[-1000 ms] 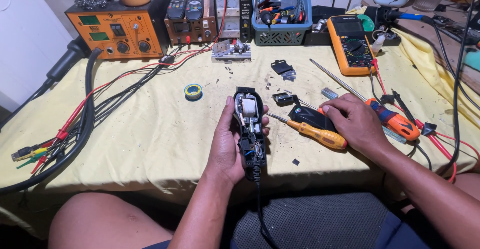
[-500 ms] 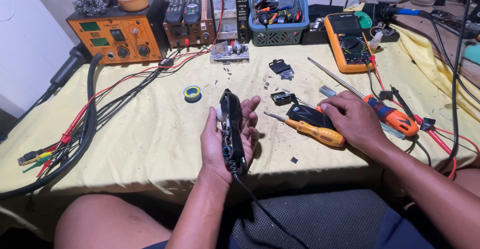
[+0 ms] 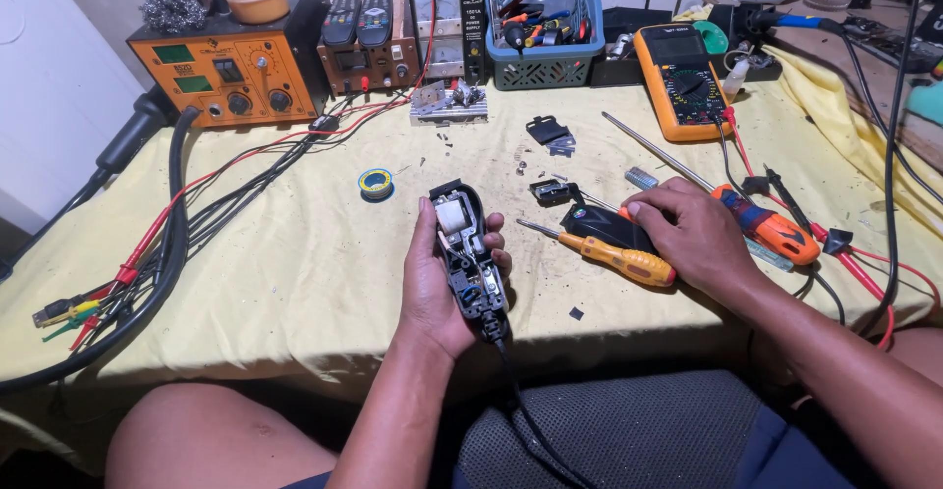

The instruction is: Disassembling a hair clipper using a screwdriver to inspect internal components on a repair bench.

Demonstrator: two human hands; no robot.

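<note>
My left hand (image 3: 437,288) holds an opened black hair clipper body (image 3: 470,258) upright over the table's near edge. Its motor and circuit parts face up, and its black cord hangs down toward my lap. My right hand (image 3: 688,234) rests on the table, fingers on a black cover piece (image 3: 601,224). A yellow-handled screwdriver (image 3: 614,256) lies just left of that hand, and an orange-handled screwdriver (image 3: 761,224) lies on its right.
A yellow cloth (image 3: 275,283) covers the table. An orange soldering station (image 3: 231,67), a blue basket of tools (image 3: 545,23) and a yellow multimeter (image 3: 683,81) stand at the back. Red and black cables (image 3: 147,253) trail along the left. A solder roll (image 3: 376,184) and small black parts (image 3: 550,134) lie mid-table.
My left hand has turned the clipper body from edge-on back to face up, showing its inside. My right hand has stayed on the black cover piece.
</note>
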